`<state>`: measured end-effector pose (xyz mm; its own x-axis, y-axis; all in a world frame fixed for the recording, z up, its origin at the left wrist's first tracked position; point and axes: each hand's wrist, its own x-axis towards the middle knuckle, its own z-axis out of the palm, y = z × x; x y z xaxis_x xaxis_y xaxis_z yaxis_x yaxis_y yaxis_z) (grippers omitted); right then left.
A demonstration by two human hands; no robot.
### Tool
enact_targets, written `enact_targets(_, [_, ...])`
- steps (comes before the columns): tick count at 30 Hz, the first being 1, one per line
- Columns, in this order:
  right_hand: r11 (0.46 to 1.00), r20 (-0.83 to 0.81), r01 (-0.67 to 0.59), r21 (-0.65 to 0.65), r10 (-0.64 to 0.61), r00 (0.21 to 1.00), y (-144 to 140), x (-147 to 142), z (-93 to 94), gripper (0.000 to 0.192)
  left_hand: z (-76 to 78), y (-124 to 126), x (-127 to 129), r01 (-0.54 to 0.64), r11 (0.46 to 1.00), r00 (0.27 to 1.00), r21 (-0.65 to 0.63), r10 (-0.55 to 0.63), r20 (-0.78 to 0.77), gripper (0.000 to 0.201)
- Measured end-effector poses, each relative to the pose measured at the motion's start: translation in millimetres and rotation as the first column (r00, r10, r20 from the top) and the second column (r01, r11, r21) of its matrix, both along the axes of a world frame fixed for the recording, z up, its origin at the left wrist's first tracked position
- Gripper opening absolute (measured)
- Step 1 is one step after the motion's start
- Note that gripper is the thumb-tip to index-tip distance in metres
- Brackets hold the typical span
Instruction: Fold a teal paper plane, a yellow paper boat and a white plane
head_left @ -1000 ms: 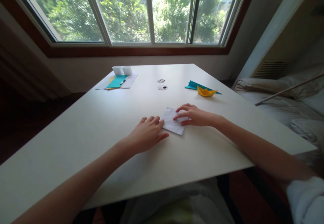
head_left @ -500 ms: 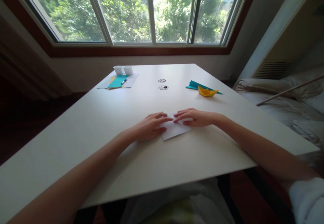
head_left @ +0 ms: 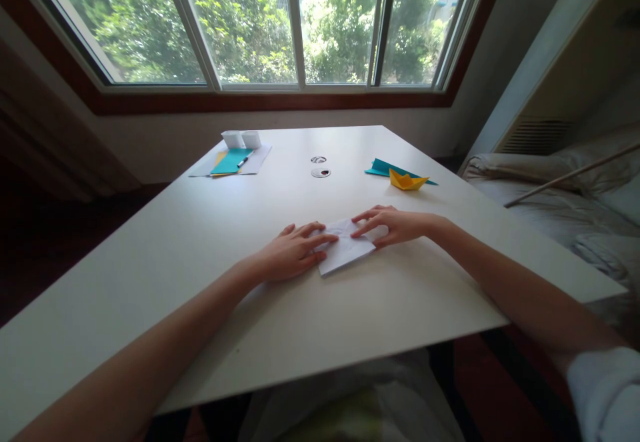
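White paper (head_left: 345, 253) is pinned flat on counter (head_left: 200, 242) by left hand (head_left: 290, 255) & right hand (head_left: 395, 225), fingers spread; crease best pressed evenly.

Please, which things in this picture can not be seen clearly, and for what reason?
- White folded paper, head view: its left and far edges lie under the left hand and right hand; its creases cannot be read.
- Sheets under the teal paper: overlapped, their number is unclear.
- Round fittings in the table: too small to identify.
- Teal folded piece: partly behind the yellow paper boat.
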<state>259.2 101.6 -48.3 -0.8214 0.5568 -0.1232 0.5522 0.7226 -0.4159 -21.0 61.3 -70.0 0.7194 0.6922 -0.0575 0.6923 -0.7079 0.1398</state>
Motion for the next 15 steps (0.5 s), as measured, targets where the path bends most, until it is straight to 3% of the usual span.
enact_targets(7, [0.995, -0.026, -0.031, 0.099, 0.034, 0.999, -5.5, -4.1, 2.7, 0.028, 4.1, -1.1, -0.7, 0.012, 1.0, 1.0, -0.024, -0.011, 0.003, 0.045])
enact_targets(15, [0.994, -0.071, -0.091, 0.054, 0.095, 0.993, -7.8, -8.6, -0.1, 0.024, 5.3, 1.3, -2.7, 0.008, 0.995, 0.999, -0.099, -0.012, -0.038, 0.051])
